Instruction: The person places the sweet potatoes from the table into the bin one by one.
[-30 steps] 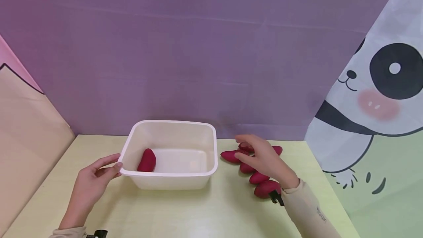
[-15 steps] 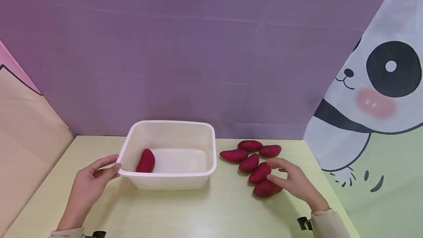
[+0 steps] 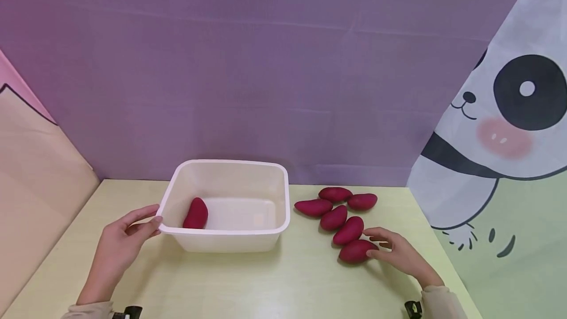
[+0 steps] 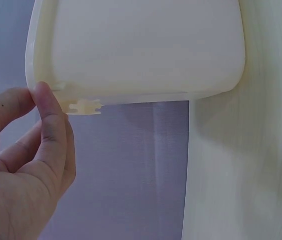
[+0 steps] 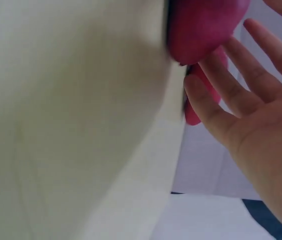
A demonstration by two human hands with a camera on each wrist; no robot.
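My left hand (image 3: 121, 247) pinches the left rim of a white plastic tub (image 3: 230, 241) between thumb and fingers, also plain in the left wrist view. One red sweet potato (image 3: 196, 213) lies inside the tub at its left end. My right hand (image 3: 400, 255) is at the right end of the nearest sweet potato (image 3: 356, 252) on the table, thumb at its edge. In the right wrist view its fingers are fairly straight beside that sweet potato (image 5: 203, 30), not curled round it; whether they touch it is unclear.
Several more sweet potatoes stretch back from the nearest one, among them one at the rear (image 3: 334, 194) and one at the right (image 3: 362, 202). A purple backdrop (image 3: 248, 87) rises behind the pale table (image 3: 230, 289); a panda print (image 3: 500, 161) hangs at the right.
My right hand has drawn back from above the rear sweet potatoes, toward me and to the right, down to the nearest one. The left hand keeps its hold on the tub.
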